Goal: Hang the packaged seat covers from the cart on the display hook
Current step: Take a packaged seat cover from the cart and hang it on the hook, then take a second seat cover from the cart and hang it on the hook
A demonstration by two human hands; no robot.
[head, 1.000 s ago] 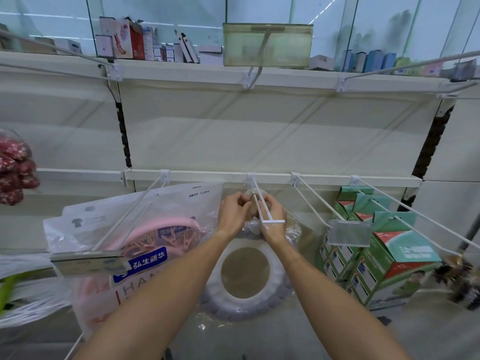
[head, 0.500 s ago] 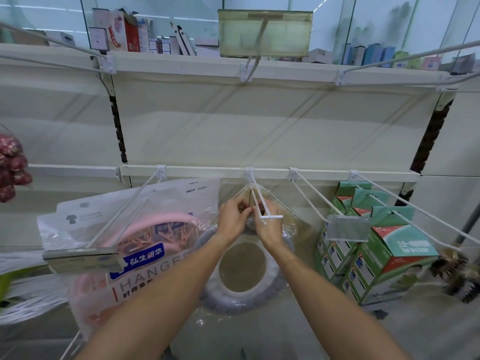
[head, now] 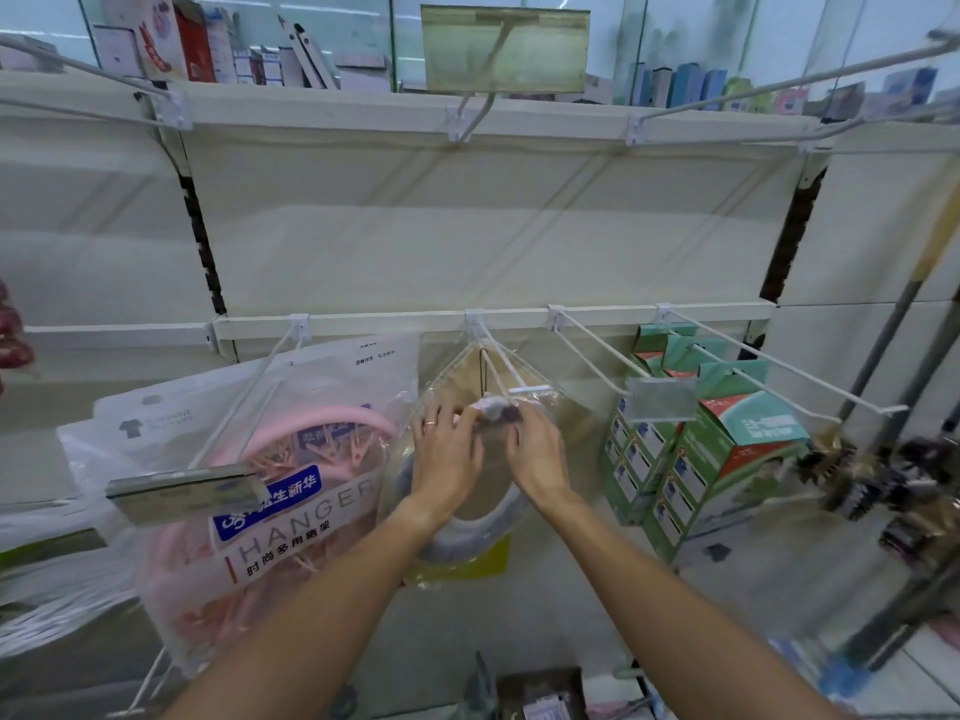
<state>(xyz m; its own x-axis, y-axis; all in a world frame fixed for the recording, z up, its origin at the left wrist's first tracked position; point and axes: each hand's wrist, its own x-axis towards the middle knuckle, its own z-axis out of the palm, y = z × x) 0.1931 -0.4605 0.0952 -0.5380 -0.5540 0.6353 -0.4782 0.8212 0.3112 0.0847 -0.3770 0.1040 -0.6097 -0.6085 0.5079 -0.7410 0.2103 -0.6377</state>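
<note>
A packaged seat cover (head: 470,537), a grey-white ring in a clear plastic bag, hangs below the white display hook (head: 506,374) at the shelf's middle. Both hands pinch the bunched top of the bag just under the hook's front crossbar. My left hand (head: 449,454) grips it from the left, and my right hand (head: 535,457) grips it from the right. Clear plastic stretches up along the hook toward the rail. The lower part of the ring is partly hidden behind my forearms.
A bagged pink hanger set (head: 270,491) hangs on the hook to the left. Green and red boxes (head: 727,449) hang on hooks to the right, behind a clear price tag (head: 661,400). Dark brushes (head: 878,485) stand at far right. Cart contents (head: 540,698) show at the bottom.
Both hands have come forward and down from the hook's shaft to just below its crossbar, still pinching the bag's top. The view has tilted up and nearer.
</note>
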